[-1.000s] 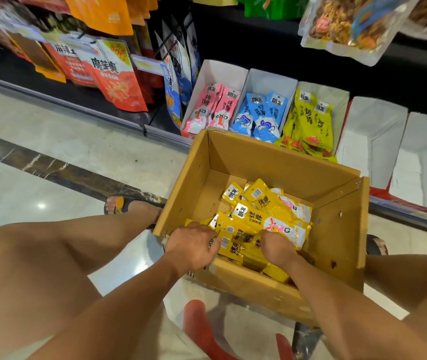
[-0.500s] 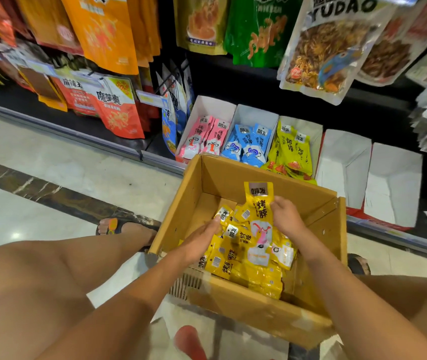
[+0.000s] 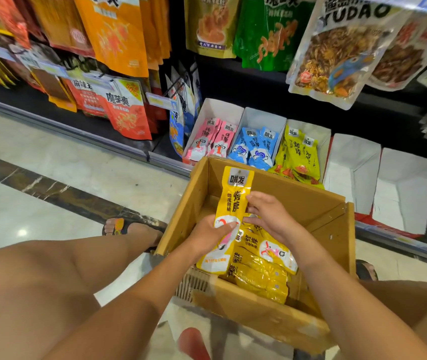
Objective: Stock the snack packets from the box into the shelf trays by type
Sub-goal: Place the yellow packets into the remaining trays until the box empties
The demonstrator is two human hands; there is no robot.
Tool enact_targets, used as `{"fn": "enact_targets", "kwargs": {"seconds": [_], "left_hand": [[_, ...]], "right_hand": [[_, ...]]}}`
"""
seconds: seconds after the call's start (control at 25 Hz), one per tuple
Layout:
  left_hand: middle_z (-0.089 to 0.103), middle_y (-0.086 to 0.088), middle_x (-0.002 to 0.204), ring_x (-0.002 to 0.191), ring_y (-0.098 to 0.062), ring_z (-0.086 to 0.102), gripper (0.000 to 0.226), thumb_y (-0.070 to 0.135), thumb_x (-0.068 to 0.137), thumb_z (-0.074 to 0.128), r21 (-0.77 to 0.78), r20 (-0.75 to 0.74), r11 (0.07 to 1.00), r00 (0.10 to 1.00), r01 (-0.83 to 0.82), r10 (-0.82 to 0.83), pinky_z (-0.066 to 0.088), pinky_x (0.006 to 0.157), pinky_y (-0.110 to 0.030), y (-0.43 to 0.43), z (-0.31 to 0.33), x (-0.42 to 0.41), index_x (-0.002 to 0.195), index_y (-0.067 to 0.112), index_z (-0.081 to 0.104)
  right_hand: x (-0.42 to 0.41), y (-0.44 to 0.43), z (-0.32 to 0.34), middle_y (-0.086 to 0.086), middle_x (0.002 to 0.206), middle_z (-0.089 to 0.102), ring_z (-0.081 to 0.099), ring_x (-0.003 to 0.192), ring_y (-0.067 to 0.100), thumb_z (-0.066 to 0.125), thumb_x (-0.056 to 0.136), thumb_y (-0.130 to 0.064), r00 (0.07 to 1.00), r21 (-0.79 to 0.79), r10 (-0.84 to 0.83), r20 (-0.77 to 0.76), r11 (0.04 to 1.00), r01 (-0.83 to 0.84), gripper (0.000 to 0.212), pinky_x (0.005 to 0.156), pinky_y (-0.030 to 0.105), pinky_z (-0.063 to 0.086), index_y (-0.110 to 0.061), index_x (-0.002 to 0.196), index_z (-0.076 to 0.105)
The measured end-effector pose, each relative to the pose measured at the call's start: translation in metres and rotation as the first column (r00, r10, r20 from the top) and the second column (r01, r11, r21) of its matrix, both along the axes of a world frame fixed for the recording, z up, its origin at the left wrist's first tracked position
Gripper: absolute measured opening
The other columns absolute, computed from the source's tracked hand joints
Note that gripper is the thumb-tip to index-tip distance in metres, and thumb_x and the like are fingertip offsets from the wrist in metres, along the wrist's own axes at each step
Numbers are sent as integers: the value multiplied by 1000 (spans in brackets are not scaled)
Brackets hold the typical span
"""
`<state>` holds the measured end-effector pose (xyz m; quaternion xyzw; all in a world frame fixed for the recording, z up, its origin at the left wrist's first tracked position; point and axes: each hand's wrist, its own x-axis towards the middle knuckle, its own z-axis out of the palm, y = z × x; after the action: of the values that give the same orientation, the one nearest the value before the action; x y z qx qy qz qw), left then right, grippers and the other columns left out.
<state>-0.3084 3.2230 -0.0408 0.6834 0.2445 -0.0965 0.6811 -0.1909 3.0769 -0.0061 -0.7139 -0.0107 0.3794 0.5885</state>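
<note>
Holding, head view: yellow packet, one of a bunch, upright over the cardboard box, long axis running 12 to 6 o'clock, label end at 12.

Left hand: fingers clenched on the lower half of the packet, thumb across its white printed patch.

Right hand: at 3 o'clock of the packet, fingertips touching its right edge and the tops of the packets bunched below; whether it is pinching or only steadying cannot be told.

Loose yellow packets: piled in the near corner of the box, lying flat, at 6 o'clock of the raised one.

Shelf trays, at 12 to 2 o'clock beyond the far wall of the box:
- pink packets, leftmost tray;
- blue packets, next;
- yellow-green packets, third;
- first white tray, nothing seen in it;
- second white tray, nothing seen in it.

Judgement: the bunch seems to differ in type from the three stocked rows, so the first white tray, at about 1 o'clock of the hands, looks the likely destination. The right hand is nearer it. The packet's upright axis already matches how the shelved rows stand, so little turning should be needed.
</note>
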Motion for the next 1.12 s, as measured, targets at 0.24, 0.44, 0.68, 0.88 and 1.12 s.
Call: {"fn": "enact_targets", "kwargs": {"seconds": [0.24,0.44,0.68,0.88,1.12], "left_hand": [[66,29,106,99,11,60,20,38,102,61,338,162,909,966,-244,199,43,84,-8,27,-24,-13,122,38,63],[70,8,125,116,-13,65,45,57,102,50,528,68,835,987,-158,144,52,97,-34,29,-50,-23,137,30,55],[71,1,121,111,-23,69,58,68,102,35,704,-35,710,999,-2,37,57,91,-43,26,-59,-22,146,31,43],[68,4,130,117,-19,66,61,69,101,35,681,-61,732,997,3,53,56,96,-43,26,-57,-20,147,29,43],[69,6,125,113,-17,67,53,64,103,39,677,-40,736,998,-2,39,56,93,-38,24,-52,-22,143,30,46]], "right_hand": [[-18,-25,-86,9,105,69,63,85,22,51,102,-19,998,-329,23,-53,944,-39,19,72,33,50,-19,99,69],[-53,-60,-168,6,151,48,48,135,25,48,100,-14,824,-643,551,-131,585,-494,42,106,28,41,-15,142,53],[-68,-65,-187,8,159,34,35,144,27,53,98,-16,723,-683,674,-155,455,-571,62,114,31,33,-17,155,31],[-63,-64,-201,10,151,41,41,139,27,61,93,-25,720,-726,680,-140,423,-542,65,111,33,38,-18,153,36],[-55,-70,-206,-5,116,69,62,111,18,65,92,-37,703,-748,708,-62,434,-502,23,92,34,50,-28,110,74]]}}
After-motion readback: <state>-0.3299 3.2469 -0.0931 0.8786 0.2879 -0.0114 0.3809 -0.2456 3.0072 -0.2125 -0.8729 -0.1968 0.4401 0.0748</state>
